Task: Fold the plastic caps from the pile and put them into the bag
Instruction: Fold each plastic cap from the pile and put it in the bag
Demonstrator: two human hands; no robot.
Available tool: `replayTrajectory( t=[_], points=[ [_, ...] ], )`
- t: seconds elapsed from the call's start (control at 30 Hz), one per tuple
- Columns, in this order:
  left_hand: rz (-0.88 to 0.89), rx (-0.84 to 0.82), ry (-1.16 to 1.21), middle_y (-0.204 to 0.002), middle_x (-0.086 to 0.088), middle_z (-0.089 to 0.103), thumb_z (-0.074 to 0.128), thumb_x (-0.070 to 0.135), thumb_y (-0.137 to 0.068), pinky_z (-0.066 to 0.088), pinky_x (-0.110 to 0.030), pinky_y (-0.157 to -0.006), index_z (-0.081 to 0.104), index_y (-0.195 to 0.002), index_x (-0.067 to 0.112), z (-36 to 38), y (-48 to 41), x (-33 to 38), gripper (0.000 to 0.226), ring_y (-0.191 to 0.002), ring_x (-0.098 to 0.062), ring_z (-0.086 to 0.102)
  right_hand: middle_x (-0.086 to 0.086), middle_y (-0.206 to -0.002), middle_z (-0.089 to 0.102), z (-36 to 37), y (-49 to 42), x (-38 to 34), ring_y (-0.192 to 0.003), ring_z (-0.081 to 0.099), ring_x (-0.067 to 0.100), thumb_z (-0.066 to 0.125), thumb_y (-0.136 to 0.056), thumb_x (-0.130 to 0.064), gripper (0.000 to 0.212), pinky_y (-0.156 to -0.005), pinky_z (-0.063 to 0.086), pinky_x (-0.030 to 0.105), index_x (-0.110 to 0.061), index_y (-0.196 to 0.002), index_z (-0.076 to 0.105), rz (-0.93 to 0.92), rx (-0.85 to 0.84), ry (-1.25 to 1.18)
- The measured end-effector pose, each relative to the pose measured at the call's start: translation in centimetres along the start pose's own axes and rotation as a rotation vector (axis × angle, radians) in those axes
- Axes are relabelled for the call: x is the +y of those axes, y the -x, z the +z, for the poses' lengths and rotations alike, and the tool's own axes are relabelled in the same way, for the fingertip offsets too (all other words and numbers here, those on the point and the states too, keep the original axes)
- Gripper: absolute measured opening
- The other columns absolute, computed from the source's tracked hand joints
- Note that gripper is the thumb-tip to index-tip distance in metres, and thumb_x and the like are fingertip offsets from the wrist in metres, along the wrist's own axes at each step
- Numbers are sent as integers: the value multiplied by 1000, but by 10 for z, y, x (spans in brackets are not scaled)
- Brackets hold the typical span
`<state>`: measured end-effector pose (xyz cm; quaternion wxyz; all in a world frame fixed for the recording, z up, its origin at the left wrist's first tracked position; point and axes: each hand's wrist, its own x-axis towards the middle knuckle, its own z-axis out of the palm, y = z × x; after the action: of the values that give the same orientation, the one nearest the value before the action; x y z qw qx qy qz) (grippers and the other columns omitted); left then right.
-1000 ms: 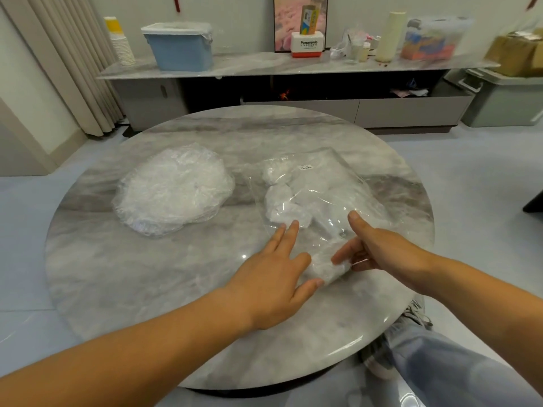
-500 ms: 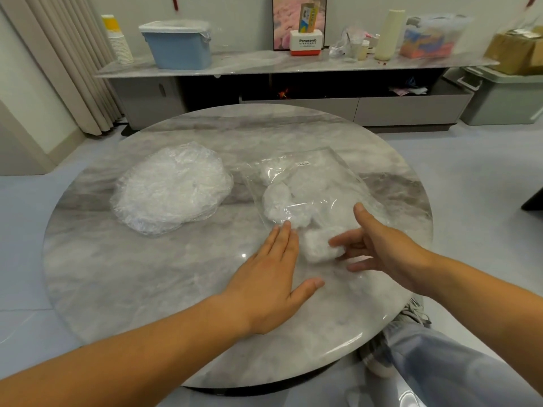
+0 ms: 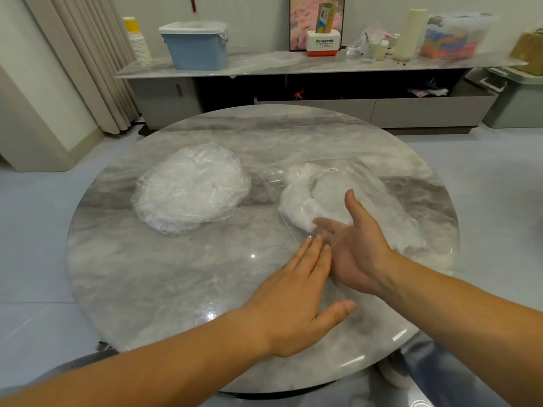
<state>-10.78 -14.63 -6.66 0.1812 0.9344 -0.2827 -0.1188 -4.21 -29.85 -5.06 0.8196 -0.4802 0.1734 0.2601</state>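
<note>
A pile of clear plastic caps [image 3: 189, 188] lies on the left half of the round marble table [image 3: 147, 277]. To its right lies a clear plastic bag [image 3: 367, 195] holding folded white caps [image 3: 296, 207]. My right hand [image 3: 355, 248] reaches into the bag's near opening, fingers straight, their tips under the film beside the folded caps. My left hand [image 3: 296, 301] lies flat on the table with straight fingers, its fingertips at the bag's near edge, touching my right hand.
Behind the table runs a low sideboard [image 3: 264, 66] carrying a blue bin [image 3: 195, 45], a stack of paper cups [image 3: 138, 42], a white and red box [image 3: 323, 45] and clutter. A curtain [image 3: 88, 60] hangs at the left. A grey bin [image 3: 520, 98] stands far right.
My right hand pushed a folded cap deeper into the bag and now lies with its fingertips inside the opening. My left hand stayed flat at the bag's near edge.
</note>
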Motion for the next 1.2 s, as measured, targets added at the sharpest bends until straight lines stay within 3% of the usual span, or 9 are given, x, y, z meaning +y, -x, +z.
replayTrajectory(
  t=[0.1, 0.17, 0.3, 0.6, 0.73, 0.83, 0.93, 1.07, 1.2],
  points=[
    [11, 14, -30, -164, 7, -27, 23, 71, -97, 1, -34, -127, -13, -159, 23, 1, -1, -7, 86, -147, -3, -30, 27, -148, 47, 0, -3, -1, -131, 54, 40, 49, -84, -80, 90, -115, 36, 53, -10, -140, 54, -46, 19, 9],
    [-7, -10, -46, -164, 6, -27, 22, 71, -97, 2, -35, -127, -12, -159, 25, 1, 0, -11, 85, -147, -3, -30, 27, -135, 55, -7, 1, -2, -124, 59, 38, 51, -86, -76, 80, -112, 41, 50, -13, -135, 59, -90, 39, 44],
    [-20, -56, -70, -163, 7, -29, 20, 72, -96, -1, -35, -126, -13, -159, 26, 0, 2, -15, 84, -147, -4, -31, 24, -139, 55, -23, 14, -3, -122, 62, 39, 63, -81, -68, 75, -109, 46, 47, -13, -132, 62, -133, 108, 75],
    [-27, -75, -89, -162, 8, -31, 20, 72, -96, -6, -32, -125, -10, -159, 31, 0, 6, -18, 81, -146, -5, -33, 20, -123, 69, -21, 25, -9, -115, 66, 35, 55, -95, -59, 67, -96, 54, 44, 0, -128, 58, -113, 194, 170],
    [-11, -66, -67, -163, 7, -30, 23, 70, -98, -8, -31, -125, -1, -160, 34, -1, 6, -22, 76, -146, -5, -33, 22, -97, 75, -34, 40, -19, -88, 75, 37, 56, -92, -63, 67, -67, 58, 39, 2, -104, 64, -18, 247, 485],
    [58, -3, 37, -164, 6, -27, 28, 65, -100, -3, -26, -124, 29, -155, 33, -6, 10, -28, 64, -146, -2, -31, 24, -80, 71, -35, 60, -35, -67, 71, 35, 42, -93, -72, 75, -46, 47, 29, -2, -81, 65, 73, 176, 745],
    [44, 193, 143, -169, 6, -7, 35, 58, -100, 5, -17, -119, 49, -132, 26, -19, 15, -38, 48, -152, -1, -12, 24, -74, 69, -19, 66, -45, -57, 66, 32, 42, -99, -62, 68, -41, 42, 27, -2, -75, 63, -78, 140, 766],
    [-246, 288, -15, -169, -2, 8, 36, 54, -102, 1, -26, -123, 39, -148, 22, -39, 18, -75, 56, -155, -14, 2, 14, -79, 74, 12, 55, -30, -63, 69, 28, 50, -104, -39, 45, -52, 51, 37, -3, -83, 67, -434, 57, 882],
    [-487, 178, -254, -169, -10, -4, 22, 57, -103, -8, -41, -125, 43, -148, 20, -56, 21, -125, 62, -155, -23, -11, -8, -89, 70, 37, 37, -3, -85, 62, 7, 44, -96, -55, 41, -78, 52, 31, -24, -90, 70, -759, -43, 1515]
  ],
)
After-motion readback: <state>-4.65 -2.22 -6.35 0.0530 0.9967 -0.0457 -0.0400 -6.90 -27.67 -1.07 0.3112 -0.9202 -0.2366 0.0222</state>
